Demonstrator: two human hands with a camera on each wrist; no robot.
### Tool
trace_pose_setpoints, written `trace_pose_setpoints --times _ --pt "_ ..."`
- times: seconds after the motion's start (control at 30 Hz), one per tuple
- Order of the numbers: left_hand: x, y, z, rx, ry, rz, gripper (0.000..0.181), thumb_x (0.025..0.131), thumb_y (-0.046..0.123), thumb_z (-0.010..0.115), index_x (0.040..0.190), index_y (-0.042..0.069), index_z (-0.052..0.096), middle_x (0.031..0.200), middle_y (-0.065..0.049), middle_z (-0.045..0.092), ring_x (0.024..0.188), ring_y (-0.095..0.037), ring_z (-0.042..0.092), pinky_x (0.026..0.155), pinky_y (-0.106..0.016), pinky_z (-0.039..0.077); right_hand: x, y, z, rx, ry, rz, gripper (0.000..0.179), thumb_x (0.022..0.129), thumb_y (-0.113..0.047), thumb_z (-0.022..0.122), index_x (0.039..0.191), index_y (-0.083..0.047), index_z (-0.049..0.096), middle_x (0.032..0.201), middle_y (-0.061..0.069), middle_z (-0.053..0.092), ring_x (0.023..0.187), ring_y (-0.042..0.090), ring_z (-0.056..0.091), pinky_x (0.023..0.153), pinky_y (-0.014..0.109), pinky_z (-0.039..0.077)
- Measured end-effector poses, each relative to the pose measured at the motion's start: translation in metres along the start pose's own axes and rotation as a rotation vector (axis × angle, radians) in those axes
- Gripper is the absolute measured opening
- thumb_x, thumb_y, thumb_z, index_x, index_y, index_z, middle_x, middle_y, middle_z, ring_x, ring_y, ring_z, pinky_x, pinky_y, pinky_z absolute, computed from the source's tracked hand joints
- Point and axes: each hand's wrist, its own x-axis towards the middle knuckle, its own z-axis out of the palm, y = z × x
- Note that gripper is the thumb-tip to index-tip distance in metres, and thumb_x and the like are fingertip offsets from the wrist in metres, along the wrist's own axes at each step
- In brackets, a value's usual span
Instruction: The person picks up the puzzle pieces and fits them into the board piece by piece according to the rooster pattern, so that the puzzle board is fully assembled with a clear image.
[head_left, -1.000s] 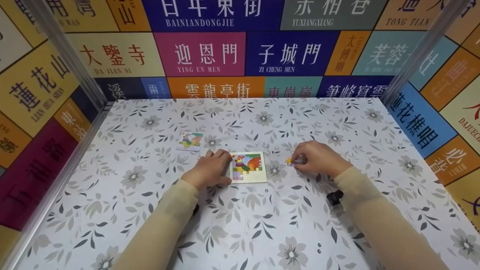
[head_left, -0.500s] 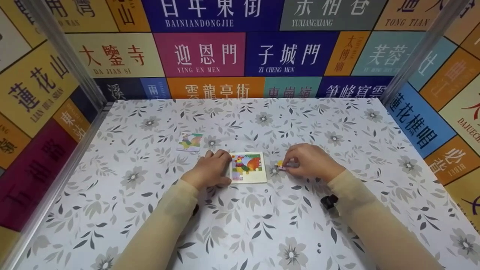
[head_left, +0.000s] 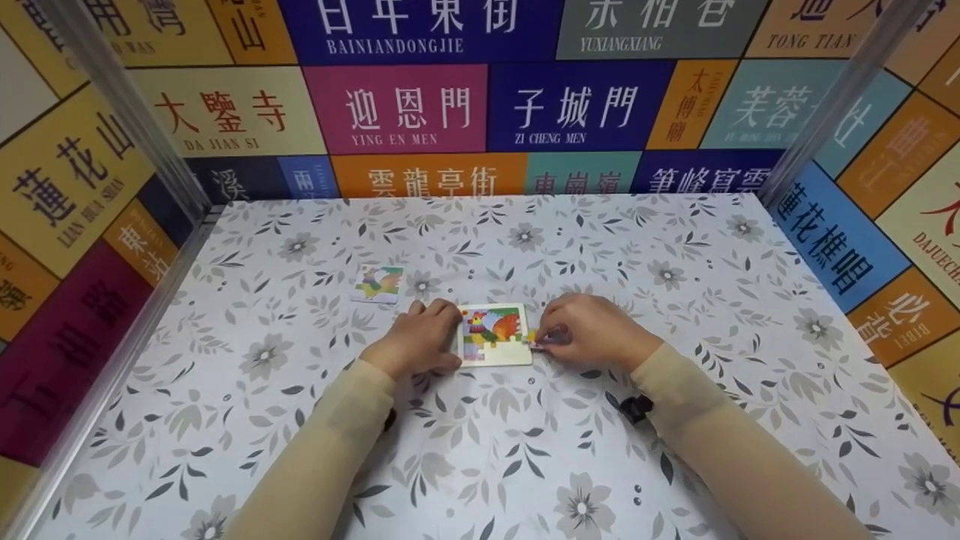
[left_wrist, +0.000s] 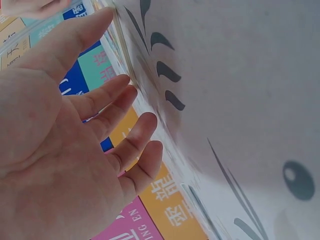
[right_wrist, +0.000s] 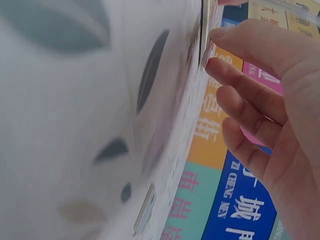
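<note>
A small square puzzle board (head_left: 495,334) with a rooster picture lies on the flowered tablecloth (head_left: 525,450). My left hand (head_left: 442,330) rests on the cloth against the board's left edge; in the left wrist view this left hand (left_wrist: 115,85) has loosely straight fingers and holds nothing. My right hand (head_left: 544,339) pinches a small puzzle piece (head_left: 533,337) at the board's right edge. The right wrist view shows the right hand (right_wrist: 212,49) with thumb and forefinger closed on the thin piece (right_wrist: 204,30). A small rooster picture card (head_left: 379,283) lies to the back left of the board.
Walls covered in coloured sign panels (head_left: 420,105) enclose the table on three sides, with metal posts (head_left: 127,112) at the back corners. A black wrist strap (head_left: 636,407) sits on my right forearm.
My right hand has carried the small piece leftward across the cloth, from well right of the board to its right edge. The left hand has stayed at the board's left edge.
</note>
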Motion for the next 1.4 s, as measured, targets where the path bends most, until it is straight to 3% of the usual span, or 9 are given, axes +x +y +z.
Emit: trace_pose_setpoints --times 0.53,0.83,1.07,1.4 --pt "-0.002 -0.002 0.0 -0.011 0.024 0.018 0.068 0.09 0.035 0.081 0.145 0.011 0.05 0.154 -0.007 0.045 0.13 -0.037 0.043 0.109 -0.058 0.04 0.024 -0.029 0.009 -0.009 0.001 -0.057 0.012 0.091 -0.036 0.08 0.096 -0.025 0.083 0.096 -0.009 0.072 0.084 0.01 0.064 0.077 0.032 0.054" --pt "0.0 -0.001 0.002 0.008 0.022 0.012 0.068 0.089 0.036 0.081 0.144 0.011 0.05 0.153 -0.007 0.046 0.13 -0.037 0.045 0.108 -0.057 0.041 0.035 -0.038 0.016 -0.054 -0.023 -0.128 0.009 0.09 -0.029 0.08 0.096 -0.023 0.083 0.103 -0.004 0.075 0.094 0.015 0.069 0.083 0.035 0.057" --pt "-0.001 -0.001 0.002 0.016 0.029 0.007 0.068 0.089 0.038 0.081 0.143 0.011 0.051 0.153 -0.007 0.046 0.129 -0.037 0.045 0.107 -0.057 0.041 0.041 -0.04 0.017 -0.072 -0.058 -0.127 0.008 0.089 -0.026 0.08 0.096 -0.022 0.083 0.104 -0.003 0.075 0.096 0.017 0.069 0.084 0.035 0.057" --pt "-0.001 0.0 0.003 0.022 0.044 0.025 0.068 0.088 0.037 0.081 0.142 0.01 0.051 0.152 -0.007 0.047 0.127 -0.038 0.046 0.105 -0.059 0.043 0.04 -0.041 0.021 -0.082 -0.031 -0.144 0.008 0.087 -0.022 0.081 0.095 -0.022 0.083 0.103 -0.002 0.075 0.095 0.018 0.069 0.082 0.036 0.057"
